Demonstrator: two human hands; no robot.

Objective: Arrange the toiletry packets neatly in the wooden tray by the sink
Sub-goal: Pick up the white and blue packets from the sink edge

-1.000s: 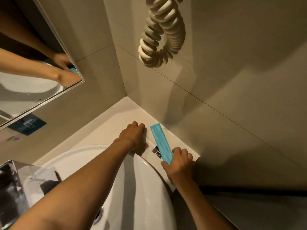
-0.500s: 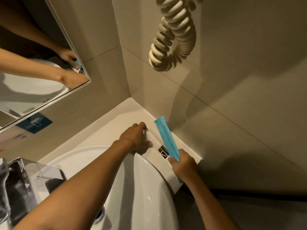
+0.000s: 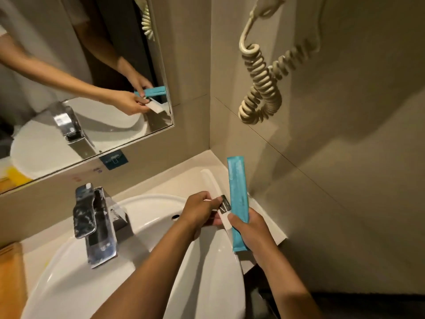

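My right hand (image 3: 249, 229) grips a long blue toiletry packet (image 3: 238, 201) near its lower half and holds it upright above the counter's right end. A white packet with a black label (image 3: 224, 209) sits just left of the blue one, pinched by the fingers of my left hand (image 3: 199, 209); my right thumb also touches it. Both hands are together over the right rim of the white sink (image 3: 147, 226). An orange wooden tray (image 3: 11, 272) shows at the far left edge, mostly cut off.
A chrome faucet (image 3: 94, 224) stands at the sink's back left. A mirror (image 3: 76, 88) on the back wall reflects my hands and the packets. A coiled cream cord (image 3: 262, 86) hangs on the right wall. The white counter (image 3: 184, 178) ends in the corner.
Both packets have been lifted off the counter's right end and brought together over the sink rim. The view has swung left and back, bringing the faucet and tray into sight.
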